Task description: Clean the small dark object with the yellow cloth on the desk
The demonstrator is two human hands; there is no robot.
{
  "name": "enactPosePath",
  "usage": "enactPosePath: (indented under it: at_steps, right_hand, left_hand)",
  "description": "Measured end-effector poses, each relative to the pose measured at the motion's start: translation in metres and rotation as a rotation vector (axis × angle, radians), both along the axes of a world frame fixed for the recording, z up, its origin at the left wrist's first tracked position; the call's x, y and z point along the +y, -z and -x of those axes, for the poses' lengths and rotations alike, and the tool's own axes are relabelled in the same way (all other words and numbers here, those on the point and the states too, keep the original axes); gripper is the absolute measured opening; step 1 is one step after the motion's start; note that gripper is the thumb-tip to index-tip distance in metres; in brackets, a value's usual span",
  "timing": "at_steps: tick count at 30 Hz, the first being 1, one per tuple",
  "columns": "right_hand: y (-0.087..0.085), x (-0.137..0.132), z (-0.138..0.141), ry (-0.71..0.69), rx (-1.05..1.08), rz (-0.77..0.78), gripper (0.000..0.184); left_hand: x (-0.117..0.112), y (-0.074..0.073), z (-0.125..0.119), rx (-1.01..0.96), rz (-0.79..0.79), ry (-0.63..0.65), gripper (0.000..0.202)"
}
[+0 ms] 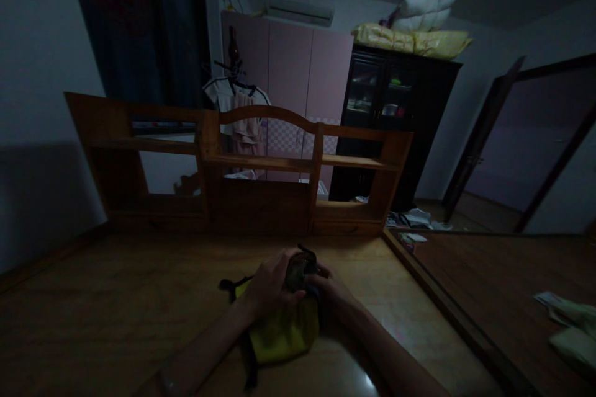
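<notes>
On the wooden tabletop (153, 298) lies a yellow cloth item (284, 335) with dark edging and dark strap-like ends at its corners. At its far end, a dark rounded object (296, 273) sits between my two hands; the dim light hides its exact kind. My left hand (272, 279) is closed around its left side, thumb toward me, over the yellow cloth. From the right, my right hand (328, 285) has its fingers bent in against the same object. Whether the object is attached to the cloth, I cannot tell.
A wooden shelf unit (261, 164) stands along the table's far edge. To the right, a raised wooden ledge (433, 291) borders the table, with pale cloth (575, 329) beyond it. Pink wardrobe (288, 68), dark cabinet (395, 93) and an open door (484, 130) are behind.
</notes>
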State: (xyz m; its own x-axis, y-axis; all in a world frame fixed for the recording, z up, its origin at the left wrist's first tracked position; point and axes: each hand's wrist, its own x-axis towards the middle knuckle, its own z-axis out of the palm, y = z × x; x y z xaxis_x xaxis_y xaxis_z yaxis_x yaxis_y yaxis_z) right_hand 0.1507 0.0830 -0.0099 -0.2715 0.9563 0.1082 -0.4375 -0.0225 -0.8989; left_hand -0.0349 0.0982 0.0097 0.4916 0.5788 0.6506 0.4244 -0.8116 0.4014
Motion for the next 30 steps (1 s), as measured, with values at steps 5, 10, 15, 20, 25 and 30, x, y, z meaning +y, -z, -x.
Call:
enactPosePath:
  at_steps: [5, 10, 15, 20, 25, 30]
  right_hand:
    - [0.005, 0.003, 0.0, -0.001, -0.052, -0.049, 0.032]
    - [0.006, 0.002, -0.001, 0.01, -0.052, -0.033, 0.032]
    - [0.002, 0.0, -0.001, 0.01, -0.029, -0.019, 0.026]
    - [-0.003, 0.0, 0.0, 0.007, 0.026, 0.025, 0.018]
    - [-0.006, -0.002, 0.001, -0.027, 0.079, 0.035, 0.019]
    - [-0.011, -0.005, 0.003, -0.031, 0.093, 0.044, 0.021]
  left_hand:
    - [0.001, 0.0, -0.002, 0.064, -0.047, -0.03, 0.066]
    - [0.002, -0.001, -0.003, 0.03, 0.0, -0.068, 0.058]
    - [0.0, -0.004, -0.004, -0.022, 0.091, -0.095, 0.052]
    - [0.0, -0.006, -0.004, -0.05, 0.119, -0.124, 0.047]
    - [0.001, -0.006, -0.003, -0.037, 0.092, -0.132, 0.047]
    - [0.005, -0.002, -0.002, -0.001, 0.011, -0.148, 0.05]
